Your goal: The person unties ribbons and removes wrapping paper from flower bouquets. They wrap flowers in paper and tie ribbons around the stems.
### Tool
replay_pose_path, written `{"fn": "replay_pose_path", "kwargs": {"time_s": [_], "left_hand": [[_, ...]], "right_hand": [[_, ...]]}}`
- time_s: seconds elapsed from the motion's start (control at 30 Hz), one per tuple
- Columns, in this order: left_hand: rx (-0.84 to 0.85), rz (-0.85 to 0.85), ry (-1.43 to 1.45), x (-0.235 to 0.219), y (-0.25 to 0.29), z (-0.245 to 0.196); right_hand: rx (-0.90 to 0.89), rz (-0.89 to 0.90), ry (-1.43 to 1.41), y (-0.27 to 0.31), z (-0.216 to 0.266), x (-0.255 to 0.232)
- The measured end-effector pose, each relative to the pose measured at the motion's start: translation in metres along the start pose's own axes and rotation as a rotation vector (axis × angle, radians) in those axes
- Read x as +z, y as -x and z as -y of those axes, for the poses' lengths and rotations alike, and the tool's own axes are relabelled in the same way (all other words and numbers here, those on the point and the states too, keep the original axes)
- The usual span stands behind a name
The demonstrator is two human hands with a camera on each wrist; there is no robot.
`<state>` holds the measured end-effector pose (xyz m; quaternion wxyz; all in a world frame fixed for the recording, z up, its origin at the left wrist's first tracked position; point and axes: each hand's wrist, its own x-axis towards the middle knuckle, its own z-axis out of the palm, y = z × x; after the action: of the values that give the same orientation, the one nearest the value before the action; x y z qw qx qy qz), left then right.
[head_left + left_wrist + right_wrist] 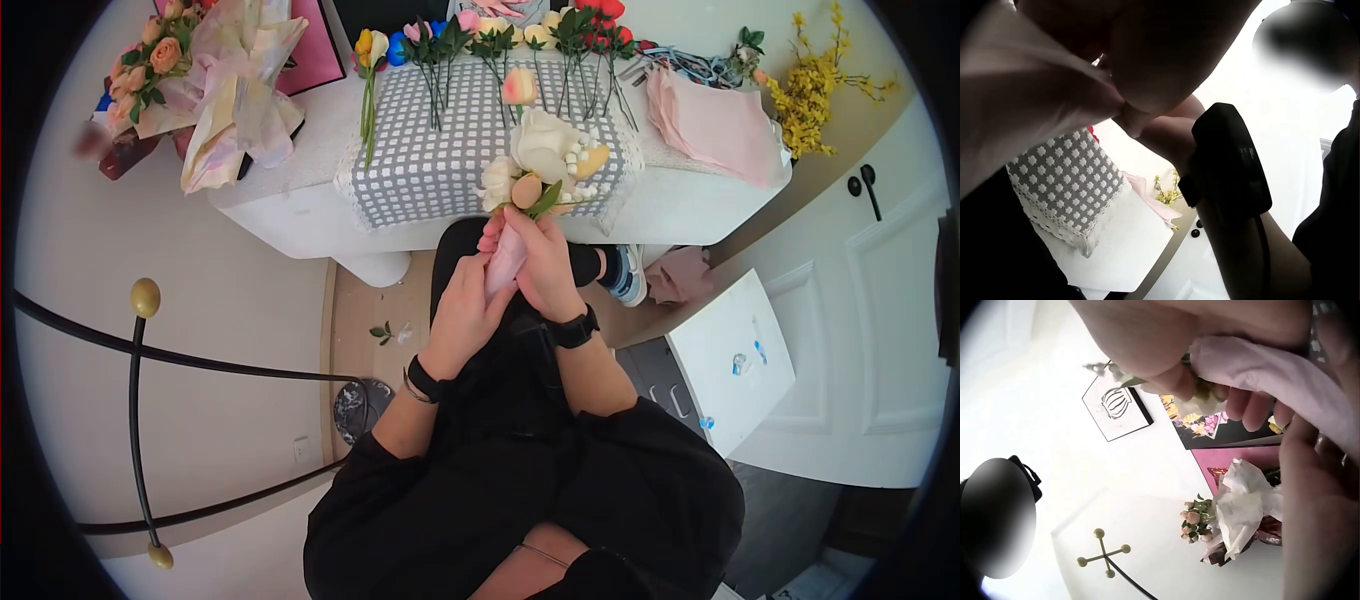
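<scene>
A small bouquet (pixel 545 140) of white and peach artificial flowers with green leaves points toward the table. Pale pink wrapping paper (pixel 507 262) is wound around its stems, forming a narrow handle. My right hand (pixel 548 265) holds this handle just under the blooms, thumb along the upper part. Lower down, my left hand (pixel 466 305) grips the same wrapped stems from the other side. In the right wrist view the pink paper (pixel 1272 375) runs between the fingers of both hands. The left wrist view shows the paper (pixel 1029 94) close up and dark.
On the table lie a checkered cloth (pixel 420 190), several loose flower stems (pixel 435 85) and pink paper sheets (pixel 715 125). A wrapped bouquet (pixel 235 90) is at the left, yellow blossoms (pixel 808 100) at the right. A white cabinet (pixel 730 370) stands to my right, a black metal rack (pixel 137 400) to my left.
</scene>
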<state>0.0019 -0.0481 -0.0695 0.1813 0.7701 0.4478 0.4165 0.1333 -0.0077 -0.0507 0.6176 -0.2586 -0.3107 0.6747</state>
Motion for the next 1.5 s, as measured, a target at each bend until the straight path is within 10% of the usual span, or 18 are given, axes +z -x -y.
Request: {"fn": "replay_pose_path", "kwargs": {"time_s": [0.6,1.5], "left_hand": [[-0.285,-0.288,0.486,-0.026,-0.003,-0.008],[0.072,-0.758,0.546,-0.035,0.003,-0.030]], "right_hand": [[0.044,0.327,-0.268,0.004,0.003,-0.009],[-0.095,-0.081,-0.207,0.003,-0.005,0.002]]}}
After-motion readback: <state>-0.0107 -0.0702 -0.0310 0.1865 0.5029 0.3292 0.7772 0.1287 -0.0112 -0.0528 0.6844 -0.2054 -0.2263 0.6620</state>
